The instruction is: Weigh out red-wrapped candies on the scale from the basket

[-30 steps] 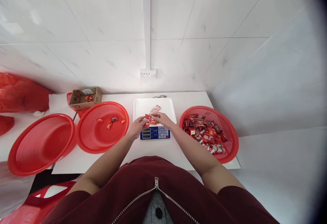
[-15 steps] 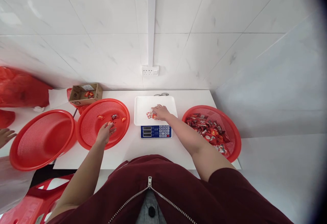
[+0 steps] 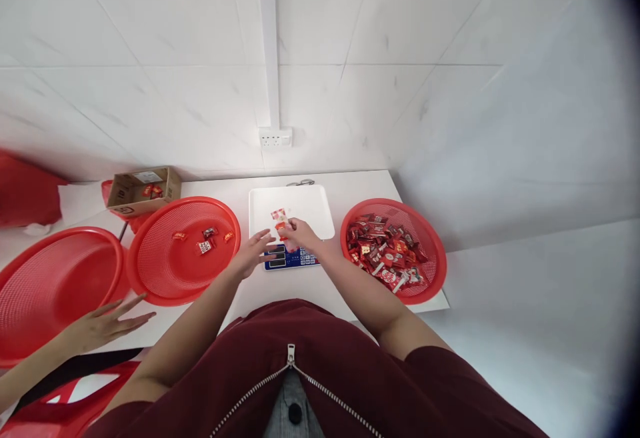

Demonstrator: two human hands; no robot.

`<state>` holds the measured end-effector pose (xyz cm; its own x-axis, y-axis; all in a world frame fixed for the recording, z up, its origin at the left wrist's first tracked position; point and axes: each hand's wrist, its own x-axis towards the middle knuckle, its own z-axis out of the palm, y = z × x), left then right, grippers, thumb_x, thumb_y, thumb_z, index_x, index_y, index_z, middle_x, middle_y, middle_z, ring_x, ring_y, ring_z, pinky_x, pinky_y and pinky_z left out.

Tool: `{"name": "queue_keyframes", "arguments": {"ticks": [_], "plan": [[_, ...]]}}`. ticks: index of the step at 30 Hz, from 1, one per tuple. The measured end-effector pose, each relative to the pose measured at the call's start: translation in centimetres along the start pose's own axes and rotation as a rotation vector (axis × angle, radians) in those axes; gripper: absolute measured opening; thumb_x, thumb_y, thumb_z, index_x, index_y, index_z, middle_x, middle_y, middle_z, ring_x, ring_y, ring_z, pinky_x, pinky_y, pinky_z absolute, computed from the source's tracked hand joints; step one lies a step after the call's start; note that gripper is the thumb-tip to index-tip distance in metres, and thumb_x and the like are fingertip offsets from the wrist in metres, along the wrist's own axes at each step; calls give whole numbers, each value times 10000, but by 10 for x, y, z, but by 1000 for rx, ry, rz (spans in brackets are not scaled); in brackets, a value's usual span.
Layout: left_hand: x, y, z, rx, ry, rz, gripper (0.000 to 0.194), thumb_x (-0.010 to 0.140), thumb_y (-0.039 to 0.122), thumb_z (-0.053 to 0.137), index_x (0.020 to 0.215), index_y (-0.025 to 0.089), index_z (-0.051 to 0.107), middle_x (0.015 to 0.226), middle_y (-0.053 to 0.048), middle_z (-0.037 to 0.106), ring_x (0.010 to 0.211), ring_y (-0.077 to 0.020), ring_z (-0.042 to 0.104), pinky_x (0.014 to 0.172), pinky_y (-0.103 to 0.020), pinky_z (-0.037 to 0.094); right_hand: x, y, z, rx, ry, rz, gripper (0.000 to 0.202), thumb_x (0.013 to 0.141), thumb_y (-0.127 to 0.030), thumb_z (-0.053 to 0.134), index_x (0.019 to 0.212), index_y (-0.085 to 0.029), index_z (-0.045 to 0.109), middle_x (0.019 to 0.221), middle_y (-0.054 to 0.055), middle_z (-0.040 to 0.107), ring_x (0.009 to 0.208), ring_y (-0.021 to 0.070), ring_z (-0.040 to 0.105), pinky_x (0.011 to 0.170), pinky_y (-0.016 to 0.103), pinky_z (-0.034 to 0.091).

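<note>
Fingers of the right hand (image 3: 299,233) pinch a candy packet (image 3: 283,227) over the scale's white pan (image 3: 310,206), while the left hand (image 3: 253,255), fingers spread, hovers beside the scale's keypad (image 3: 304,258).

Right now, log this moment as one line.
right hand: pinching candy packet over scale tray | left hand: open beside scale keypad

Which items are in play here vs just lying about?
In play: right hand holding red candy packets over scale tray; left hand; full candy basket.
Lying about: cardboard box, wall socket, co-worker's hand.
</note>
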<state>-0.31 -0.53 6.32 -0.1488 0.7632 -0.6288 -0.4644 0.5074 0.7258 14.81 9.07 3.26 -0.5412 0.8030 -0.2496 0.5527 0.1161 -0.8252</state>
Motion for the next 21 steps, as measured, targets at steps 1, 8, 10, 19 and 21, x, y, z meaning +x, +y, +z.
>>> {"name": "queue_keyframes", "arguments": {"ticks": [1,8,10,19,21], "plan": [[1,-3,12,-17,-64,-39,332,775,317,688,1074,189,623,1019,-105,645,824,-197,652,767,-383,540,-8,-6,4,68,14,-11,196,829,-367,548,896,-183,560,819,-1,643,698,142,602,595,231,448],[0,-8,26,-128,3,-42,71,825,186,606,883,148,615,771,-43,652,633,-130,622,648,-288,555,-43,-16,12,135,-16,-168,466,686,-246,693,1134,-193,575,1094,66,611,952,203,574,814,324,467],[-3,3,7,-165,88,5,69,863,163,534,871,152,601,751,-32,652,650,-127,636,609,-236,547,-47,-6,7,142,13,-125,579,704,-262,693,1254,-198,523,1225,109,550,1011,206,561,831,328,475],[-18,45,-84,-481,500,106,271,964,336,332,1034,233,572,953,-60,659,928,-148,671,714,-207,600,-86,89,-93,-185,431,189,438,855,-266,532,1286,-196,510,1291,106,531,1190,211,477,1018,355,369],[-21,41,-79,-468,493,48,266,954,309,355,1122,237,549,1040,-95,644,1015,-169,650,722,-206,598,-103,114,-118,-370,389,402,496,870,-298,515,1349,-196,441,1373,113,461,1283,224,391,1052,359,323]]}}
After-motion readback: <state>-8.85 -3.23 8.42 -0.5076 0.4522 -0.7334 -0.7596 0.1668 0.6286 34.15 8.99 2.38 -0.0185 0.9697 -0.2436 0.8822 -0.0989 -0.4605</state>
